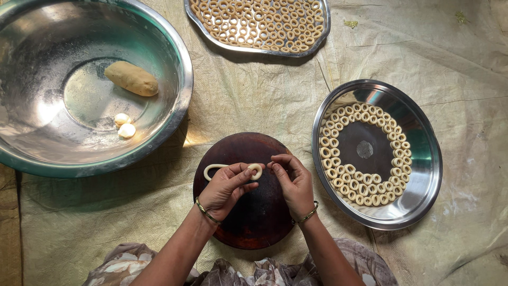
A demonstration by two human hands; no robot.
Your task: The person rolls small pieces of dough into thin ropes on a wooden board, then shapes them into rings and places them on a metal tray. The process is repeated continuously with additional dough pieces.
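Observation:
Both my hands rest on a round dark wooden board (254, 217). My left hand (226, 188) pinches a thin rope of pale dough (214, 168) whose end is curled into a small ring at my fingertips. My right hand (293, 182) sits beside it with fingers bent together near that ring; whether it grips any dough I cannot tell. A round steel plate (428, 159) to the right carries several small dough rings (365, 188) laid along its rim in curved rows.
A large steel basin (169, 122) at the upper left holds a lump of dough (131, 78) and two small dough balls (124, 126). A steel tray (324, 32) at the top is packed with several dough rings. A beige cloth (254, 100) covers the floor.

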